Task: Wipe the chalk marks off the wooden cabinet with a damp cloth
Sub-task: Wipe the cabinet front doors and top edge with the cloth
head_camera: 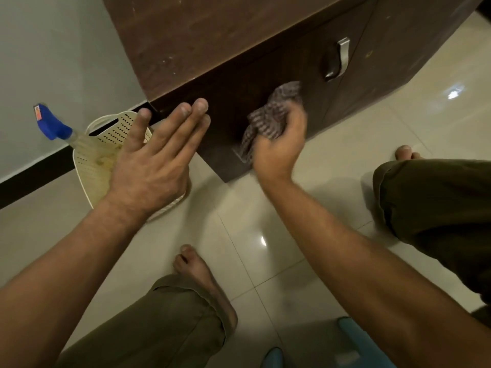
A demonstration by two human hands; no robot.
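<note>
Cloth [271, 115], checked in grey and brown, sits bunched in your right hand [281, 147], whose fingers curl round its lower part and grip it. Its long axis slants from a loose tail below your knuckles, at the lower left, up to a crumpled end that sticks out beyond your fingertips at the upper right, pointing towards the metal handle [338, 59]. That upper end lies against the dark front of the wooden cabinet [212, 35]; the handle is just past it, apart from it. The cabinet's front edge runs the same way, lower left to upper right, and its near corner is by the fingertips of your left hand [156, 158]. That hand is flat, its four fingers straight and pressed together, the thumb spread off to the side; whether the tips touch the wood cannot be told. Small pale flecks [167, 61] dot the cabinet top, beyond those fingertips. Under your left palm and thumb is a cream perforated basket [117, 128] on the tiled floor [265, 235]. A spray bottle [53, 126] with a blue head tilts at its far rim, nozzle pointing away from your thumb. The small red label on that head is too small to read. Your right hand is blurred.
</note>
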